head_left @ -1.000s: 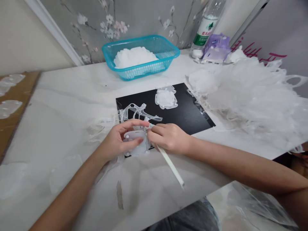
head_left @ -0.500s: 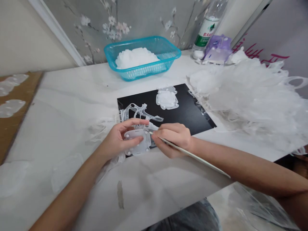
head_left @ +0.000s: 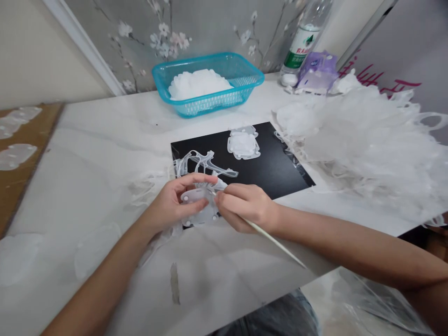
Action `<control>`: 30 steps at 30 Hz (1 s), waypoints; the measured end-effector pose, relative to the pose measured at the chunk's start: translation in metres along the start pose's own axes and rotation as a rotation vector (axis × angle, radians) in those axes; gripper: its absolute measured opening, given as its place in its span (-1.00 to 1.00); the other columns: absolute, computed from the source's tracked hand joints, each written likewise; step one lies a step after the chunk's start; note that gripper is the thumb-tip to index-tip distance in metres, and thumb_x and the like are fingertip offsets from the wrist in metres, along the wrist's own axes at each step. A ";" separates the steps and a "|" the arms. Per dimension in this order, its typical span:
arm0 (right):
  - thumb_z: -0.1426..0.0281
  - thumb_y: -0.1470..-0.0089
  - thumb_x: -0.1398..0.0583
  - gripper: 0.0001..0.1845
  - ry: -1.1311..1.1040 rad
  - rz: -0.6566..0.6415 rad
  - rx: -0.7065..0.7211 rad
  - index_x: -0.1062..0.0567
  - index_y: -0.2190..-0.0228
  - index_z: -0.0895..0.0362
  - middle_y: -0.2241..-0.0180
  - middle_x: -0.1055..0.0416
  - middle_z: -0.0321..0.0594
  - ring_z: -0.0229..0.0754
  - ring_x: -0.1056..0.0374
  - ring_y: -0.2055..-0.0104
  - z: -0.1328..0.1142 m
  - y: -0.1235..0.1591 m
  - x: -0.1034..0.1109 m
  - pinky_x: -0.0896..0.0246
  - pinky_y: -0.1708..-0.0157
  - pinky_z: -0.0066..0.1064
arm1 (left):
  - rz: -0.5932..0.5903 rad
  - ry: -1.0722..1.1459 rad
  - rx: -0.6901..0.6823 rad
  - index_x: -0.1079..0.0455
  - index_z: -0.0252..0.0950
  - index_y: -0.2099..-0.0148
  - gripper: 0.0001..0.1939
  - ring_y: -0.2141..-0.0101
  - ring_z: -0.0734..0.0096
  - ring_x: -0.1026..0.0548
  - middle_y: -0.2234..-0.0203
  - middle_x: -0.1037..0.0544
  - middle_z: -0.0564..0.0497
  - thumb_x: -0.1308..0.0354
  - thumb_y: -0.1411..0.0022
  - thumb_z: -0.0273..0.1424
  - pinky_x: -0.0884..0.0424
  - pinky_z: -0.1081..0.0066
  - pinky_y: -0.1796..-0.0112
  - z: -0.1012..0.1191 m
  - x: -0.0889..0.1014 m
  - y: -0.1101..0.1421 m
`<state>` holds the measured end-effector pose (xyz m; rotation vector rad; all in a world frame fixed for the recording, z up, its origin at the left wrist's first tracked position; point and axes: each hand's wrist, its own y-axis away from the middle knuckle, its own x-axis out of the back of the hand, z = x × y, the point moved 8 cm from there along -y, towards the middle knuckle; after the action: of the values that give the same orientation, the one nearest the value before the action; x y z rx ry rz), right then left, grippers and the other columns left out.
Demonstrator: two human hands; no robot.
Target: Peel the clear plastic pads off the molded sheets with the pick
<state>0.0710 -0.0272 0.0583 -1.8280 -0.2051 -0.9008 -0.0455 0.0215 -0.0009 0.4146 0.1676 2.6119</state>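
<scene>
A flat translucent plastic-like piece with small round studs lies near the front edge of a black mat. My left hand pinches it, the thumb across its face and the index finger along its far edge. In pen fashion my right hand grips a thin pale stick-like tool. The tool's tip is at the piece's upper right corner, between both hands; its exact contact is too small to tell. Clear cut-off strips lie just beyond my left fingers. Farther back on the mat rest similar pieces, overlapping.
A blue basket holding white pieces stands at the back. At right is a large heap of translucent scraps, with a bottle and a purple packet behind it. Loose clear pieces lie at left, near a brown board.
My right hand has shifted slightly left, closer to my left fingers. The tool's rear end has swung down and left, so it slants more steeply. My left hand stays in place.
</scene>
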 end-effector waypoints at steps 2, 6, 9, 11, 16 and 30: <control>0.61 -0.04 -0.05 -0.74 0.063 -0.001 0.059 -0.25 0.61 0.13 0.64 -0.11 -0.35 -0.33 -0.04 0.58 -0.006 -0.001 -0.001 0.00 0.58 -0.51 | -0.007 0.007 -0.011 -0.42 -0.24 0.01 -0.61 0.48 0.58 -0.39 0.35 -0.52 0.03 -0.23 -0.08 -0.31 -0.32 0.63 0.49 0.001 0.000 0.000; 0.59 -0.03 -0.07 -0.74 0.064 0.048 0.055 -0.25 0.62 0.11 0.64 -0.10 -0.35 -0.34 -0.04 0.60 -0.006 0.001 0.005 0.00 0.60 -0.50 | -0.002 0.000 -0.010 -0.40 -0.21 -0.01 -0.60 0.43 0.50 -0.44 0.32 -0.53 0.02 -0.23 -0.08 -0.30 -0.34 0.58 0.46 0.001 0.000 0.001; 0.56 -0.06 -0.05 -0.72 0.011 0.070 -0.012 -0.23 0.63 0.11 0.63 -0.11 -0.32 -0.33 -0.04 0.60 0.000 0.004 0.007 0.00 0.61 -0.48 | 0.015 -0.021 0.005 -0.40 -0.22 0.00 -0.59 0.43 0.47 -0.45 0.33 -0.54 0.00 -0.23 -0.07 -0.29 -0.32 0.57 0.49 0.000 0.001 0.002; 0.56 -0.07 -0.05 -0.73 -0.025 0.090 -0.033 -0.24 0.63 0.11 0.63 -0.11 -0.31 -0.33 -0.04 0.60 0.003 0.006 0.008 0.00 0.61 -0.48 | 0.021 -0.023 0.013 -0.41 -0.22 0.00 -0.59 0.44 0.48 -0.45 0.34 -0.54 0.02 -0.23 -0.07 -0.30 -0.32 0.57 0.49 0.000 0.001 0.002; 0.56 -0.08 -0.04 -0.75 -0.116 0.035 -0.105 -0.27 0.60 0.12 0.63 -0.16 -0.31 -0.33 -0.04 0.60 0.009 0.004 0.003 -0.01 0.60 -0.50 | 0.021 0.000 0.025 -0.43 -0.18 0.01 -0.60 0.42 0.52 -0.45 0.24 -0.54 0.04 -0.23 -0.05 -0.34 -0.34 0.59 0.46 0.000 0.000 0.001; 0.56 -0.11 0.01 -0.76 0.001 -0.068 -0.083 -0.23 0.56 0.11 0.62 -0.15 -0.35 -0.33 -0.04 0.61 0.007 -0.001 -0.012 0.03 0.59 -0.50 | 0.003 -0.047 -0.060 -0.42 -0.19 -0.01 -0.59 0.30 0.40 -0.48 0.13 -0.51 -0.05 -0.24 -0.06 -0.34 -0.42 0.53 0.37 0.005 0.000 0.001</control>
<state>0.0655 -0.0178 0.0504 -1.9064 -0.2333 -0.9699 -0.0445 0.0206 0.0037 0.4549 0.0731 2.6000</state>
